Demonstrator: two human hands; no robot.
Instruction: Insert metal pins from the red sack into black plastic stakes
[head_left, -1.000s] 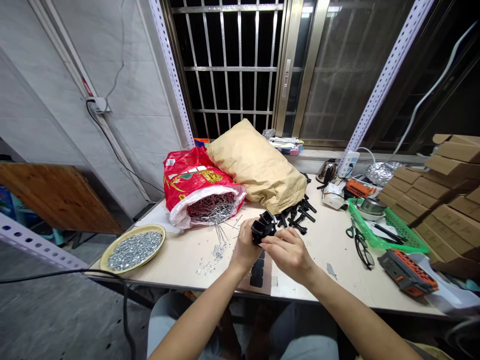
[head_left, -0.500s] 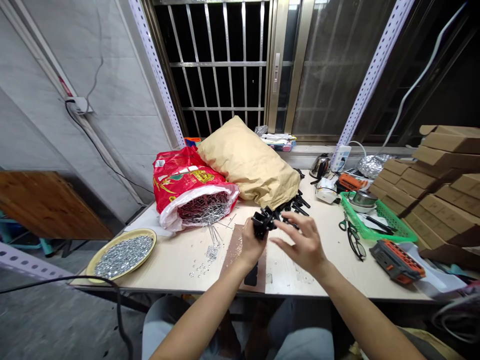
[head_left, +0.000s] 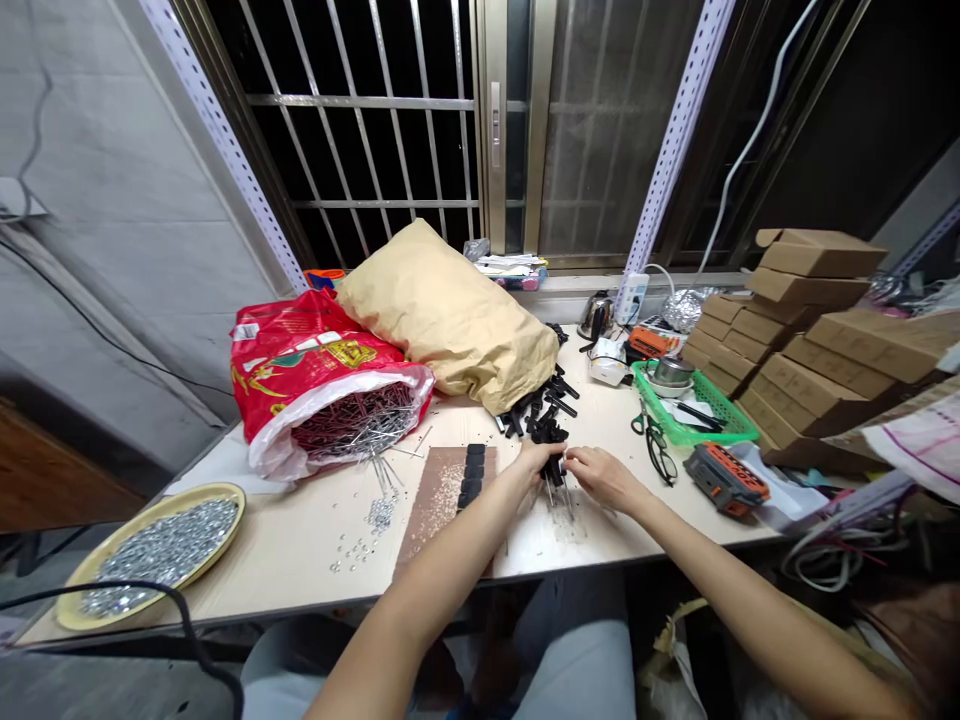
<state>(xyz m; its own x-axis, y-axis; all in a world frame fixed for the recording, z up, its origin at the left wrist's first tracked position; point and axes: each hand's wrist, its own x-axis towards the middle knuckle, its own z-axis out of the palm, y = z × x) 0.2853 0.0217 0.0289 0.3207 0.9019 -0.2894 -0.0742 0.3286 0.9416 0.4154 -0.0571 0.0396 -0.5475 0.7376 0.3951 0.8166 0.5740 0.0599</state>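
Note:
My left hand (head_left: 534, 462) and my right hand (head_left: 600, 476) meet over the table (head_left: 285, 545), both closed on a small black plastic part (head_left: 556, 467) with thin metal pins hanging below it. Just behind them lies a pile of black plastic parts (head_left: 541, 410) at the mouth of a tan paper sack (head_left: 450, 320). Left of my hands, a brown board (head_left: 439, 500) carries a short row of black pieces (head_left: 472, 473). A red bag (head_left: 322, 385) spills long metal pins onto the tabletop.
A yellow dish of small silver nuts (head_left: 154, 550) sits at the table's left end. On the right are a green basket (head_left: 694, 410), scissors (head_left: 651, 440), an orange and grey tool (head_left: 726, 478) and stacked cardboard boxes (head_left: 817, 330). A barred window stands behind.
My hands have come down from holding the black part up to the tabletop further right. The view has swung right. The right hand, open half a second ago, is closed on the part again.

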